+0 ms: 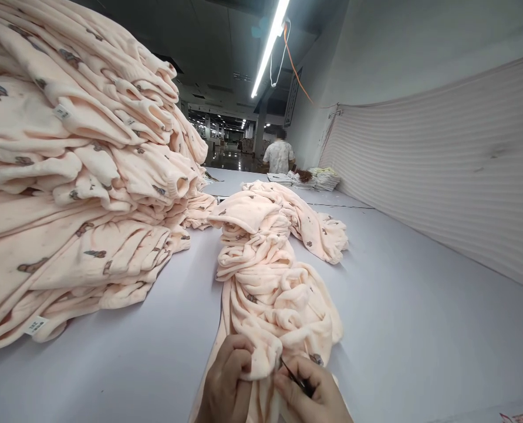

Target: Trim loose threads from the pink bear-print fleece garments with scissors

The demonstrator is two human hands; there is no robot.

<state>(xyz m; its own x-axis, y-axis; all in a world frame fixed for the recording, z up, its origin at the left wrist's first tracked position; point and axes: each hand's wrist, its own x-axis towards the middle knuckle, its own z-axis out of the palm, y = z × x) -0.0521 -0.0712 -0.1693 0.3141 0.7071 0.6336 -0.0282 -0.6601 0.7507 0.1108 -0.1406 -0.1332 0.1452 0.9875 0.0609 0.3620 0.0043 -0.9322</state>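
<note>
A crumpled peach fleece garment (pixel 274 294) with small brown prints lies stretched along the white table (pixel 411 329), running away from me. My left hand (pixel 226 382) is closed on a bunched fold at its near end. My right hand (pixel 309 393) is closed round a thin dark tool (pixel 294 376), its tip touching the fabric beside the left hand's fingers. Both hands sit at the bottom edge of the view.
A tall stack of folded peach garments (pixel 76 176) fills the left side. A striped fabric wall (pixel 441 170) runs along the right. Far down the table stands a person in white (pixel 279 155) near small piles of cloth (pixel 323 179).
</note>
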